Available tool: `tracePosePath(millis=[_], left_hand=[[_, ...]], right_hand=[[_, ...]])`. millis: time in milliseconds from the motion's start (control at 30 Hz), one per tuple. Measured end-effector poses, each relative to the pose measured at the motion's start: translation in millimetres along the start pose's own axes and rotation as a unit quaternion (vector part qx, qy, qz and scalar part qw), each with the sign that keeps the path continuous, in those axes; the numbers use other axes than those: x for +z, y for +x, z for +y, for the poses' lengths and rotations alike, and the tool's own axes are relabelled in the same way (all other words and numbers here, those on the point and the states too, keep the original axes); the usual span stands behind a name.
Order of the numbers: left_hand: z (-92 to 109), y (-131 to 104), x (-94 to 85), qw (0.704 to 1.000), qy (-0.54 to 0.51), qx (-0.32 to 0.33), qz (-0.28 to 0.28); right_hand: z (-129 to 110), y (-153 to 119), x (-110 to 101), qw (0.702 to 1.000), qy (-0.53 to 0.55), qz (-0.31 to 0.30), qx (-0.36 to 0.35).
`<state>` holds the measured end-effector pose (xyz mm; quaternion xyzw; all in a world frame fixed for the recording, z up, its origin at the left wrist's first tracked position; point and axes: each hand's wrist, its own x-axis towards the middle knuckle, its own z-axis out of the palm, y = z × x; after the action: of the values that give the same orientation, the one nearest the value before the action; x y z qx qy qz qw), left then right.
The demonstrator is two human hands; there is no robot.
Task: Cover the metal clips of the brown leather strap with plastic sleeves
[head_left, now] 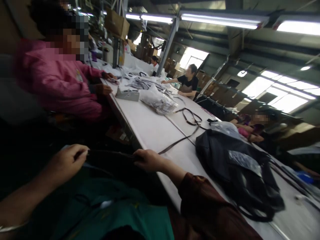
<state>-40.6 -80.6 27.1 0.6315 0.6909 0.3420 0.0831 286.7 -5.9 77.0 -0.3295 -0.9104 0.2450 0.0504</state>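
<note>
A thin dark strap (110,153) is stretched between my two hands, above my lap and beside the table's near edge. My left hand (72,158) pinches one part of it, thumb against fingers. Closed round another part is my right hand (150,160), close to the table edge. From behind the right hand the strap appears to run on across the white table (152,131) toward a loose coil of dark strap (191,116). Right of my right arm lies a black bag (225,160) with a clear plastic piece on its front.
A clear plastic bag of items (160,100) and a grey box (127,95) stand farther up the table, before a pile of pale strips (147,83). A co-worker in pink (67,80) sits at the left side; another in dark clothing (188,83) works across the table.
</note>
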Motion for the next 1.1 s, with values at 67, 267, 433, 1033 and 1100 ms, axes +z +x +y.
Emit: tracePosePath(millis=[67, 267, 433, 1033, 1100], left_hand=[[-7.3, 1.5, -8.6, 0.999, -0.014, -0.047, -0.015], [11.3, 2.7, -9.9, 0.992, -0.062, -0.095, -0.059], [37.6, 12.1, -20.6, 0.995, -0.063, -0.056, -0.062], [52.0, -2.1, -25.1, 0.994, 0.02, 0.092, 0.057], [55.8, -5.0, -22.3, 0.988, 0.07, 0.119, 0.069]], right_hand=[[-4.8, 6.8, -15.2, 0.999, 0.016, 0.039, -0.021], [-56.4, 36.4, -65.6, 0.992, -0.086, 0.05, -0.078], [-97.3, 51.0, -77.3, 0.984, -0.144, -0.025, -0.101], [-112.0, 48.6, -25.7, 0.928, -0.319, -0.012, -0.191], [-109.7, 46.9, -18.8, 0.915, -0.339, 0.0, -0.218]])
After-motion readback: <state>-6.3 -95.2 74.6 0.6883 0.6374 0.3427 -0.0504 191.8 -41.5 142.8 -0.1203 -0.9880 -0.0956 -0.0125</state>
